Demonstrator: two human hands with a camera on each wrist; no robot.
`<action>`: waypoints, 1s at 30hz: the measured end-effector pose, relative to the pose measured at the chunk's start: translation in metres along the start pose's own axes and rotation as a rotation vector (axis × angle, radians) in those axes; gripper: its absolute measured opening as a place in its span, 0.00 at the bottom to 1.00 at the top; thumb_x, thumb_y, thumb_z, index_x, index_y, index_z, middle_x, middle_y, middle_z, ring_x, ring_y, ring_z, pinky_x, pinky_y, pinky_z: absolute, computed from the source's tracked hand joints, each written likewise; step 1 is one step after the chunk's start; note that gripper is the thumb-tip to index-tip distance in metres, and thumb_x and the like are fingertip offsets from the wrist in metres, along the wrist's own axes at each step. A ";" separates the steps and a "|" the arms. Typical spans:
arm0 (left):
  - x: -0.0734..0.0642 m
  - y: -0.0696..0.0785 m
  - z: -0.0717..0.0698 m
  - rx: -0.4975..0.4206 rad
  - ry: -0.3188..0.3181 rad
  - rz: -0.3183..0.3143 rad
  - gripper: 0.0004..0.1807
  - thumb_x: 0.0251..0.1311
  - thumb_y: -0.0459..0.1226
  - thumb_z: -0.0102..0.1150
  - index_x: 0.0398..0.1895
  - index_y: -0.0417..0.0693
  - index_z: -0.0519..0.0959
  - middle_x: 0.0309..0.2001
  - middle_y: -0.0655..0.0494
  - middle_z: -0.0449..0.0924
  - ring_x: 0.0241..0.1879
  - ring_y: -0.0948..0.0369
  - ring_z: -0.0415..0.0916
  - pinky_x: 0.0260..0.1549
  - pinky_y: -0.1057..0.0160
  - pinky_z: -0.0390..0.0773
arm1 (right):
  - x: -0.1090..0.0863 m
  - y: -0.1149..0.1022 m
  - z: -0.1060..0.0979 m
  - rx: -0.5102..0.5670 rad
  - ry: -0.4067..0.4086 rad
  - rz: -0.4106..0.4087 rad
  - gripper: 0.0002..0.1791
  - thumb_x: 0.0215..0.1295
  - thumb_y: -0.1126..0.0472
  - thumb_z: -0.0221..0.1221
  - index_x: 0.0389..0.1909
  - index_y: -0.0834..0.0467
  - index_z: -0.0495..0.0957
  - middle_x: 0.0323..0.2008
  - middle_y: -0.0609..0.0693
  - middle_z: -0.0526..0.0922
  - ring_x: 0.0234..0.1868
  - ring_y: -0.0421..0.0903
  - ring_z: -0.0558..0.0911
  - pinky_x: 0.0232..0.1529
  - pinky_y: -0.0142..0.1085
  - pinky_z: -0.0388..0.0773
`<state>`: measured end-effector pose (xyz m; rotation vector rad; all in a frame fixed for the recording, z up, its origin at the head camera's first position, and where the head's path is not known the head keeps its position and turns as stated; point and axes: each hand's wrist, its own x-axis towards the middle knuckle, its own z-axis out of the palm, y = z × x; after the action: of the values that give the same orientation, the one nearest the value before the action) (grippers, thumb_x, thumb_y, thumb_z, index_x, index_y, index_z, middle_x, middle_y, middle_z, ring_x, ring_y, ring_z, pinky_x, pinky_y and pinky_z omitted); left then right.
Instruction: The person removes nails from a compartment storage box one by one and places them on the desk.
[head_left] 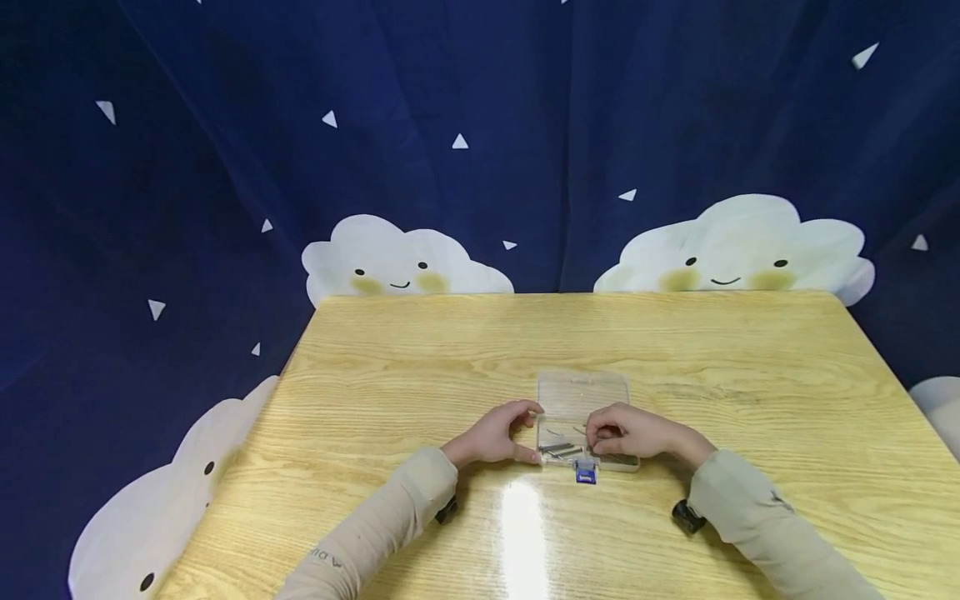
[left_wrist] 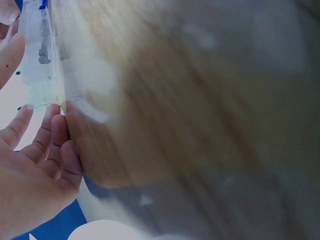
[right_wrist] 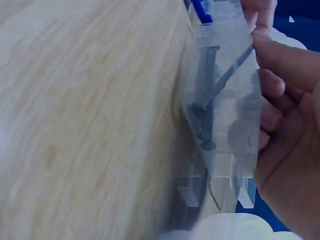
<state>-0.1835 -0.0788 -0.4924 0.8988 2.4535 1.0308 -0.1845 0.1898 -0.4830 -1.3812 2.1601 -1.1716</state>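
A clear plastic box (head_left: 619, 467) stands on the table with its lid (head_left: 581, 397) lifted back and a blue latch (head_left: 586, 475) at the front. Grey metal nails (head_left: 561, 451) lie inside. At the box's left end my left hand (head_left: 491, 433) holds the side, thumb near the front corner and fingers toward the back. My right hand (head_left: 633, 429) is over the right part of the box. In the right wrist view its thumb and forefinger pinch the thin end of a slanted nail (right_wrist: 227, 75), whose head is down among the others.
The wooden table (head_left: 390, 350) has a bright reflection in front of the box. Behind it hangs a dark blue curtain (head_left: 420, 75) with white clouds and triangles. Each wrist carries a small black camera (head_left: 687, 517).
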 end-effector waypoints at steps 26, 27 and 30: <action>0.000 0.003 -0.001 0.001 -0.002 -0.002 0.36 0.41 0.42 0.73 0.55 0.44 0.68 0.39 0.52 0.73 0.38 0.60 0.68 0.40 0.68 0.66 | -0.015 -0.008 -0.012 0.183 0.245 0.157 0.06 0.66 0.71 0.48 0.29 0.64 0.68 0.20 0.44 0.62 0.21 0.36 0.62 0.23 0.33 0.62; 0.000 0.003 -0.001 0.002 -0.002 -0.001 0.36 0.41 0.42 0.73 0.55 0.44 0.68 0.39 0.52 0.73 0.37 0.59 0.68 0.39 0.68 0.66 | -0.016 -0.009 -0.013 0.188 0.257 0.160 0.06 0.66 0.71 0.48 0.29 0.64 0.68 0.20 0.45 0.62 0.21 0.37 0.63 0.23 0.33 0.62; 0.000 0.005 -0.001 -0.006 0.000 0.003 0.36 0.41 0.41 0.73 0.55 0.43 0.68 0.37 0.52 0.73 0.35 0.58 0.67 0.36 0.69 0.65 | -0.018 -0.010 -0.014 0.191 0.286 0.172 0.06 0.66 0.71 0.48 0.29 0.65 0.68 0.20 0.46 0.63 0.21 0.39 0.63 0.24 0.33 0.63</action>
<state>-0.1818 -0.0770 -0.4881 0.9010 2.4485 1.0381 -0.1787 0.2097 -0.4691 -0.9771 2.2291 -1.5371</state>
